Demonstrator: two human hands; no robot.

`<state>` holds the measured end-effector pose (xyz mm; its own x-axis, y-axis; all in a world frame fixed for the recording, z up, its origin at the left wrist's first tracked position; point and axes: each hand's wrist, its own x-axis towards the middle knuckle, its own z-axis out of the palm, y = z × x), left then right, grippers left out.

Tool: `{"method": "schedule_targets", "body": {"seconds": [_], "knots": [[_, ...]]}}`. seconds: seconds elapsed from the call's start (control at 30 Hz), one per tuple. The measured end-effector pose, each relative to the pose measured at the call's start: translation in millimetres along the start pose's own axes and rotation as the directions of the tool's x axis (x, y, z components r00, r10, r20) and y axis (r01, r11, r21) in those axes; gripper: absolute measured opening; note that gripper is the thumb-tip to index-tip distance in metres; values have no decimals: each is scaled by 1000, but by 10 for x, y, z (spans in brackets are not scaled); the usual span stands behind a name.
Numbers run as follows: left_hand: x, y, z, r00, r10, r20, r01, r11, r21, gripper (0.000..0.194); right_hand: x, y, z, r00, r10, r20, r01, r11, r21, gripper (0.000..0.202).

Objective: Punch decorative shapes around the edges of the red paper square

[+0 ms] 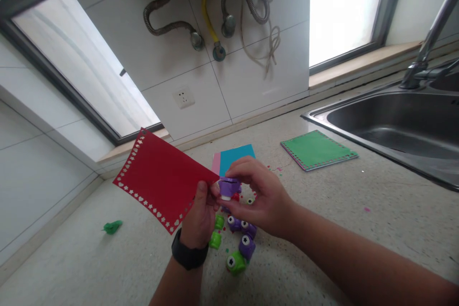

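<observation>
My left hand, with a black band at the wrist, grips a sheet of red paper near its right end. Small hearts, stars and flowers are cut out along the sheet's left and lower edges. Between the thumb and fingers of my right hand is a purple craft punch with a white button facing down. It meets the red sheet's right corner; whether paper sits in its slot I cannot make out. Below my hands lie several more punches, purple and green, some with star marks on white buttons.
Blue paper over pink paper lies behind my hands. To the right is a stack of green punched sheets, near the steel sink and its faucet. A crumpled green thing lies left. Pipes hang on the back wall.
</observation>
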<state>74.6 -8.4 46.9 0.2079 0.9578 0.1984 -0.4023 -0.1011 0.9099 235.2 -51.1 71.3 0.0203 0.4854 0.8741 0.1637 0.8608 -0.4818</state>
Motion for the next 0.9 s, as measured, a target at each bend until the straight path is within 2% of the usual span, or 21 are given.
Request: {"method": "schedule_targets", "body": {"seconds": [0.17,0.37,0.53,0.7,0.9], "knots": [[-25,23,37,1000,-3,-31,1,999,-49,45,0,28,8,999,-7,-40,8,1000,9,35],[-15,8,9,1000,-25,-9,24,998,-61,44,-10,17,1,999,30,-10,-30,999,21,35],[10,-18,-14,999,-12,-39,10,998,-69,44,-19,6,-5,999,41,-2,-41,999,1,35],[14,-25,-31,1000,-26,4,27,997,-71,47,-8,-4,-6,999,44,5,-44,999,-11,35],[9,-37,-43,999,-32,-2,32,998,-58,47,-7,0,-8,998,57,11,-57,998,-7,35]]}}
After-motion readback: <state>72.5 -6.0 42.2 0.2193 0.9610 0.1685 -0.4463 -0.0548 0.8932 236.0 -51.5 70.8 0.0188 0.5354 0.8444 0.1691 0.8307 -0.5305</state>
